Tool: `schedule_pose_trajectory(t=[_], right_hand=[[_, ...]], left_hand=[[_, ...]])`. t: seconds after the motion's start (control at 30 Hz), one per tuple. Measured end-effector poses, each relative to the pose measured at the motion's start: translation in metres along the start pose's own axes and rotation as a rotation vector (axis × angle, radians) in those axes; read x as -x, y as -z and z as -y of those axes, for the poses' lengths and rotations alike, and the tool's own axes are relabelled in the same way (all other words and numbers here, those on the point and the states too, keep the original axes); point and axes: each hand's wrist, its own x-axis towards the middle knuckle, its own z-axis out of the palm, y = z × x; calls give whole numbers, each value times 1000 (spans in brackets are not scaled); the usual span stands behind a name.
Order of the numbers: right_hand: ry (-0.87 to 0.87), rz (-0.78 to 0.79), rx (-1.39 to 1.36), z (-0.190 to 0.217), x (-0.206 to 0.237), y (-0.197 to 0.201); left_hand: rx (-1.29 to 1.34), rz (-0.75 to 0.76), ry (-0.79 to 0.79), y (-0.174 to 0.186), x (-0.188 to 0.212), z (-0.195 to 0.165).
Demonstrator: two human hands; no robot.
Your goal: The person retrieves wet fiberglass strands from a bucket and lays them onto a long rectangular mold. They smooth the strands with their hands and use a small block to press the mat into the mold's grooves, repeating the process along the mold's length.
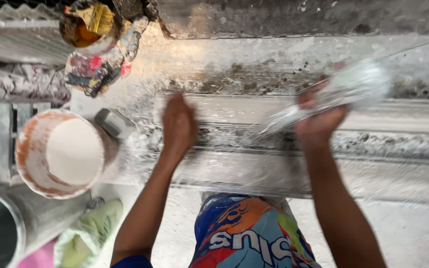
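My left hand [178, 126] rests flat, fingers together, on a long white moulded plaster strip [254, 149] that runs left to right in front of me. My right hand [319, 119] is closed around a clear crumpled plastic sheet or bag [353, 87], lifted above the strip and blurred by motion. White powder or plaster smears cover the strip between my hands.
An orange-rimmed bucket of white plaster [63, 154] stands at the left, a small grey block [112, 122] beside it. A paint-stained tin [88, 25] sits at the top left. A grey pipe [11, 223] and green cloth [93, 231] lie at the lower left.
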Motion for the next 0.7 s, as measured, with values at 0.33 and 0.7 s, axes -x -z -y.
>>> schedule_pose_trajectory(t=[0.33,0.7], right_hand=[[-78,59,-161,69,-111,81],[-166,368,-431,33,-31,61]], left_hand=[[159,-270,-114,-43,26,-77],[806,187,183,-35,35,-170]])
